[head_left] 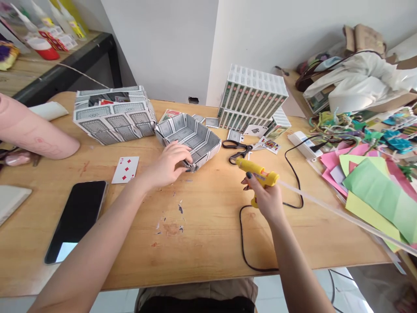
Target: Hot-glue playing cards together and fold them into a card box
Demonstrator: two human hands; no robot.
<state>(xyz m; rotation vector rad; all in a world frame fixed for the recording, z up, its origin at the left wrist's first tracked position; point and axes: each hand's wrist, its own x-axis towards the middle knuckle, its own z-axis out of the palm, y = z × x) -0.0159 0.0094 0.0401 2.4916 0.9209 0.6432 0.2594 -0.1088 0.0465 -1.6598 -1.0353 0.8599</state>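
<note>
My left hand [171,164] grips the near edge of an open tray made of playing cards [189,134], its patterned card backs facing in and out. The fingers curl over the tray's wall, and the thumb is partly hidden beside it. In my right hand [267,198] is a yellow hot glue gun [257,171], nozzle pointing left, with a long clear glue stick [325,208] trailing from its back. Black-handled scissors [237,150] lie just beyond the nozzle. A three of diamonds card [125,170] rests face up left of my left hand.
A larger card-built box [114,119] stands at the back left, stacked card packs [252,98] at the back right. A phone [76,221] lies front left. A black cord [243,243] loops across the table near a power strip [304,144]; coloured paper [374,187] is piled at right.
</note>
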